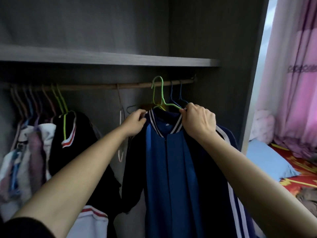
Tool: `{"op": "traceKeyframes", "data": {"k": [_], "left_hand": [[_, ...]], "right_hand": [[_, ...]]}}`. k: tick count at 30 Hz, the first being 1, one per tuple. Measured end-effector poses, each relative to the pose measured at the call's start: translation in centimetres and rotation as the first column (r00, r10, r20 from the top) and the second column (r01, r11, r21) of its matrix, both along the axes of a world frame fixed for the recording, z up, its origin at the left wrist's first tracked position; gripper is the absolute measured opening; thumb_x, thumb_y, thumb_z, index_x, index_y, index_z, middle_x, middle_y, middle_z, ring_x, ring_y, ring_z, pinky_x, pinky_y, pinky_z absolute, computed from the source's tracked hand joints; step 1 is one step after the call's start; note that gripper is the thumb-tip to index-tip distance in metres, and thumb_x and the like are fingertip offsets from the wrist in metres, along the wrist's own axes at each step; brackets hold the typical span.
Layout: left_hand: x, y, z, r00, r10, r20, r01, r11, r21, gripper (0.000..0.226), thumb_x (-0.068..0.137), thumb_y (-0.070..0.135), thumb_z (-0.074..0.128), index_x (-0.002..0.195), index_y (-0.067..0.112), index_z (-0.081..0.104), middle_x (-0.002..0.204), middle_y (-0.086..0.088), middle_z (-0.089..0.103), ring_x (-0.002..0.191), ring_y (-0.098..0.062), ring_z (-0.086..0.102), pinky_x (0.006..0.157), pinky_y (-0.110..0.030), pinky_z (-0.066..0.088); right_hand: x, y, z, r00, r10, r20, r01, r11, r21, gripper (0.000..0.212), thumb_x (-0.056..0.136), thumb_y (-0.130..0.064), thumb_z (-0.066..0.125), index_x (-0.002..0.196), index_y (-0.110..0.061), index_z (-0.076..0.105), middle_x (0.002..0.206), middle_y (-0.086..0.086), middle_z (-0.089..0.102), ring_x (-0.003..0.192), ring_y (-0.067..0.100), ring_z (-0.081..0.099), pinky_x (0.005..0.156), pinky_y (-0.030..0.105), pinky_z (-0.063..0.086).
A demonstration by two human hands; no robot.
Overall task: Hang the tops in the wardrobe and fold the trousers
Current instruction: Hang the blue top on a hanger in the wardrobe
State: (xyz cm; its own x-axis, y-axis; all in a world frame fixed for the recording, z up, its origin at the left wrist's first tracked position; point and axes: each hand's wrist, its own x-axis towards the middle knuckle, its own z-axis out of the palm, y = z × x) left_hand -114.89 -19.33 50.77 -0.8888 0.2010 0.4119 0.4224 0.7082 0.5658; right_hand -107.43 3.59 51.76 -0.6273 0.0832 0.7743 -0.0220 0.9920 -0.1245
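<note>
A blue zip jacket (pixel 164 169) with a striped collar and white sleeve stripes hangs on a green hanger (pixel 158 93). The hanger's hook is at the wooden rail (pixel 103 87) inside the grey wardrobe; whether it rests on the rail I cannot tell. My left hand (pixel 134 121) pinches the jacket's collar on its left side. My right hand (pixel 199 121) grips the right side of the collar and shoulder, at the hanger's arm. A black top (pixel 72 134) with red-and-white trim hangs on another green hanger to the left.
Several empty hangers and light clothes (pixel 25 152) crowd the rail's left end. A pink hanger (pixel 121 134) dangles mid-rail; blue hangers sit behind the jacket. A shelf (pixel 120 59) runs above. To the right are a bed with a blue pillow (pixel 267 162) and pink curtains (pixel 295 83).
</note>
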Motion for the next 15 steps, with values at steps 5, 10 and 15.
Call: {"op": "traceKeyframes", "data": {"k": [5,10,15], "left_hand": [[-2.5,-4.0,4.0,0.919,0.24,-0.314,-0.349,0.867,-0.356,0.057,0.096,0.03,0.049,0.149,0.018,0.031,0.15,-0.02,0.03,0.139,-0.039,0.027,0.113,-0.051,0.023],[-5.2,-7.0,5.1,0.814,0.317,-0.487,-0.517,0.777,-0.36,0.083,0.088,0.029,0.057,0.156,0.018,0.011,0.163,-0.011,0.003,0.149,-0.03,-0.001,0.119,-0.054,0.003],[-6.4,-8.2,4.0,0.773,0.267,-0.576,-0.515,0.794,-0.324,0.084,0.082,0.018,0.06,0.155,0.018,0.019,0.162,-0.006,0.015,0.149,-0.029,0.01,0.116,-0.054,0.01]], "right_hand": [[-4.1,-3.5,2.5,0.999,0.023,0.041,-0.021,0.997,-0.07,0.033,0.103,-0.04,0.042,0.1,-0.012,0.059,0.096,0.01,0.068,0.085,0.033,0.065,0.062,0.036,0.033],[-8.3,-7.9,4.5,0.991,0.091,0.096,-0.077,0.987,-0.143,0.015,0.096,-0.022,0.055,0.098,-0.011,0.064,0.1,0.012,0.068,0.093,0.036,0.065,0.065,0.036,0.036],[-11.8,-11.1,2.1,0.925,0.224,0.306,-0.145,0.954,-0.262,0.019,0.092,-0.025,0.062,0.105,-0.011,0.066,0.101,0.013,0.066,0.096,0.036,0.064,0.067,0.036,0.043]]}}
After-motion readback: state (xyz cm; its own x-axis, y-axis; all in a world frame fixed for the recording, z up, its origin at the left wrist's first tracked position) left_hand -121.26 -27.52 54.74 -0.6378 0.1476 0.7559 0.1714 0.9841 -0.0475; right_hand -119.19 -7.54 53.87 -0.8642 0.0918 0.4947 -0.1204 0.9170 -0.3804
